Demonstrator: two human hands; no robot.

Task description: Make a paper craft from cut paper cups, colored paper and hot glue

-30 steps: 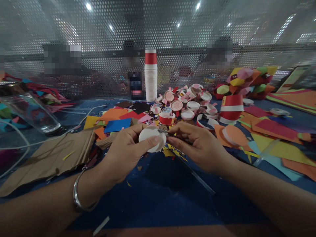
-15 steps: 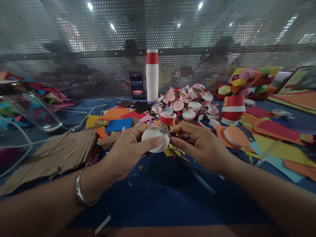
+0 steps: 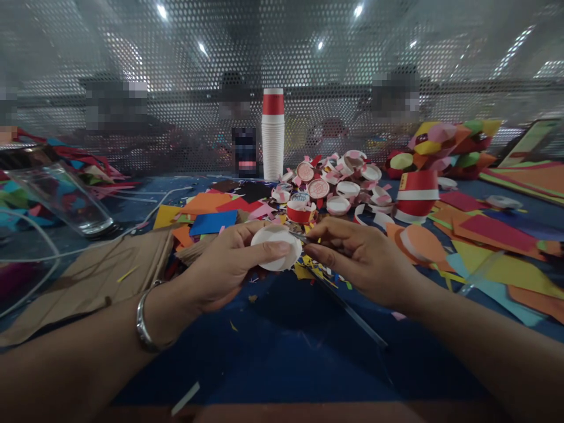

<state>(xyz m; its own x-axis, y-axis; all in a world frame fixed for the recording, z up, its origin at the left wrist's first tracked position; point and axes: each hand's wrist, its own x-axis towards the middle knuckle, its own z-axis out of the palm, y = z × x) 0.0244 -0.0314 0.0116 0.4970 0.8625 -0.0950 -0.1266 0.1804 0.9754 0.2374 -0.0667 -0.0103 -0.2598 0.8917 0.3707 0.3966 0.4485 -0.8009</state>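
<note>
My left hand (image 3: 240,255), a bangle on its wrist, pinches a round white paper cup bottom (image 3: 269,257), thumb flat on its face. Facing it, my right hand (image 3: 352,255) is closed on a thin metal tool (image 3: 300,237), whose tip touches the disc's right edge; most of the tool is hidden in the fingers, so its exact kind does not show. Just behind my hands lies a red and white cut cup piece (image 3: 298,212). Beyond it rises a pile of cut cup bottoms (image 3: 348,189) with small pink strips.
A tall stack of paper cups (image 3: 273,147) stands at the back. Cardboard (image 3: 94,273) and a glass bottle (image 3: 66,194) are on the left. Orange and yellow paper sheets (image 3: 506,258) spread on the right, near a red cup (image 3: 416,197). A thin clear strip (image 3: 352,314) lies in front.
The tool's tip has shifted slightly up and left along the disc's edge, and the disc has tilted a little. Both hands keep their hold.
</note>
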